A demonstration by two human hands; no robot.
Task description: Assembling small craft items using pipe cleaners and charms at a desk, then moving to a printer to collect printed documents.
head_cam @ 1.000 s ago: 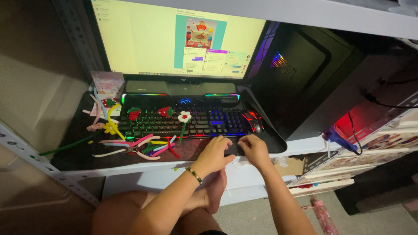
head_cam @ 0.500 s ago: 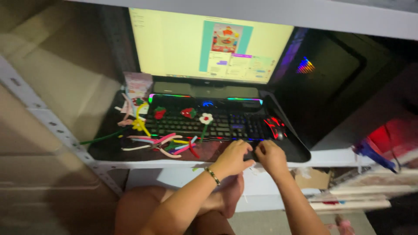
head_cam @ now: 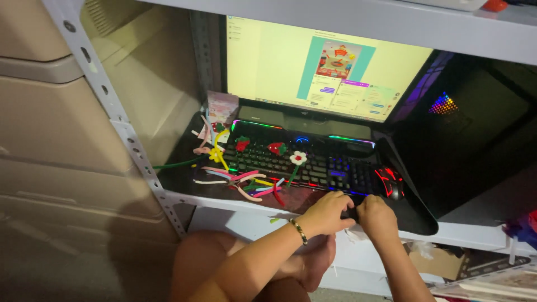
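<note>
Both hands (head_cam: 353, 215) together on a small dark object (head_cam: 351, 213) before the backlit keyboard (head_cam: 313, 165), pipe cleaners (head_cam: 246, 182) alongside.

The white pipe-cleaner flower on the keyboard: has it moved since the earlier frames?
No. The white flower lies on the same spot on the keyboard, right of the red strawberry; only the camera shifted.

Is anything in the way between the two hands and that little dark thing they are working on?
Nothing visible is. The left hand and right hand meet at the front edge of the black desk mat, both touching the small dark object. The lit black mouse sits behind them.
</note>
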